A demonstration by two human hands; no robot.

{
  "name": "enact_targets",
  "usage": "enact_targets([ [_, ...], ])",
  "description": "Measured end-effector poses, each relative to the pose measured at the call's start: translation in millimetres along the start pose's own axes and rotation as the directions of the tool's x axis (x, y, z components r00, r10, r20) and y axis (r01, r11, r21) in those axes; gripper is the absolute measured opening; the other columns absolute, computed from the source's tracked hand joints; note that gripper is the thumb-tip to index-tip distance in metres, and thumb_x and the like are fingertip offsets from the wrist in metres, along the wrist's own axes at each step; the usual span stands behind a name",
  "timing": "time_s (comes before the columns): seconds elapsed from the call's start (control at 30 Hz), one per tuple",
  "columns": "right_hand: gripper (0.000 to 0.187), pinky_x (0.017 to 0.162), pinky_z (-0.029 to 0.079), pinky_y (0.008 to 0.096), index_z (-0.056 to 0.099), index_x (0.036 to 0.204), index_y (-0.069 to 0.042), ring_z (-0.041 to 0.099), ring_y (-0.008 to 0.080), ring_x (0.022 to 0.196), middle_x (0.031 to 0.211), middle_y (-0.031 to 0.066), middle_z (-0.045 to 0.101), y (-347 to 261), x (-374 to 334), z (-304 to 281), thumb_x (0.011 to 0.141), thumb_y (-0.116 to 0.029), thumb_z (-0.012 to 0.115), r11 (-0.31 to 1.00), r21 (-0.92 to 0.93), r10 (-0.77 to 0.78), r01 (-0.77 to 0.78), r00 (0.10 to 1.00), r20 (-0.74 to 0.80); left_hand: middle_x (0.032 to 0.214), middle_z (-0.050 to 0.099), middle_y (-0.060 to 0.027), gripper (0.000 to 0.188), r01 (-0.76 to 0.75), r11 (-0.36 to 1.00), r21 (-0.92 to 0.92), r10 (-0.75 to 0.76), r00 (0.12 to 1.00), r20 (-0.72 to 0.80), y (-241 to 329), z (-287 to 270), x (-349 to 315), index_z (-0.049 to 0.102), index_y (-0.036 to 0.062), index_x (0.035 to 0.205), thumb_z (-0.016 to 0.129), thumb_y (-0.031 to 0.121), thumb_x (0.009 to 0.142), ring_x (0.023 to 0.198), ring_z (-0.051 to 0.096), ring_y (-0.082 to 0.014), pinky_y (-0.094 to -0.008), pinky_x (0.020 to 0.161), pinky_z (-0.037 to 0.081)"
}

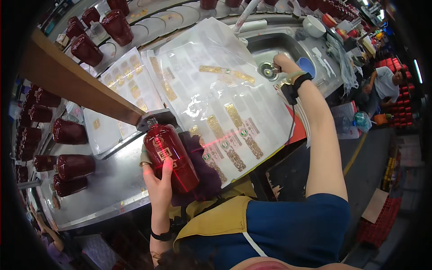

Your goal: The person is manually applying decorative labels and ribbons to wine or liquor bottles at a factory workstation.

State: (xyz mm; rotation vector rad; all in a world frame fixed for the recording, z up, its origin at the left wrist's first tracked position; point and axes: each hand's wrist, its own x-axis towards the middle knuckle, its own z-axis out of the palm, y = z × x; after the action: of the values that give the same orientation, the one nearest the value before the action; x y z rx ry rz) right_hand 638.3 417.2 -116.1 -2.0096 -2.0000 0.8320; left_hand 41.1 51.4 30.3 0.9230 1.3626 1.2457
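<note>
My left hand (158, 182) grips a dark red glass bottle (176, 155) with gold characters on its front. The thumb lies across the front and the fingers wrap the near left side. The bottle tilts, its neck against a dark block at the end of a brown beam (85, 81). A red light line crosses it. My right hand (285, 64) reaches over the steel sink (288, 42), close to the drain strainer (268, 70). Its fingers are curled; whatever they hold is too small to make out. Under the bottle lies a dark purple cloth (204, 168).
Clear plastic sheets with gold decals (216, 90) cover the middle of the table. More red bottles (69, 132) stand at the left and along the back. A blue bowl (307, 66) sits in the sink, a white bowl (314, 26) behind. Another person (386, 85) sits at the far right.
</note>
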Motion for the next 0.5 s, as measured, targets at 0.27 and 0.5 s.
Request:
enact_targets([
  [0.27,0.036,0.061,0.047,0.0300,0.065,0.100,0.001,0.058,0.0141,0.069,0.082,0.0012,0.061,-195,-60,21,0.094,-0.033,0.075,0.763,0.634,0.042,-0.123,0.989,0.141,0.138,0.058,-0.0136,0.063,-0.001,0.995,0.099,0.004,0.999,-0.038,-3,-4,-9,0.039,-0.0021,0.154,0.068,0.012,0.100,0.124,0.058,-0.0195,-0.0353,0.108,0.046],
  [0.5,0.113,0.101,0.052,0.0434,0.053,0.128,0.010,0.067,0.0400,0.111,0.117,0.0278,0.064,-207,-77,45,0.057,-0.070,0.090,0.973,-0.226,-0.003,-0.036,0.985,-0.171,0.137,0.060,-0.0131,0.063,0.009,0.997,0.074,-0.005,0.999,-0.054,-7,-4,-5,0.040,-0.0022,0.153,0.069,0.011,0.099,0.122,0.060,-0.0191,-0.0354,0.106,0.048],
])
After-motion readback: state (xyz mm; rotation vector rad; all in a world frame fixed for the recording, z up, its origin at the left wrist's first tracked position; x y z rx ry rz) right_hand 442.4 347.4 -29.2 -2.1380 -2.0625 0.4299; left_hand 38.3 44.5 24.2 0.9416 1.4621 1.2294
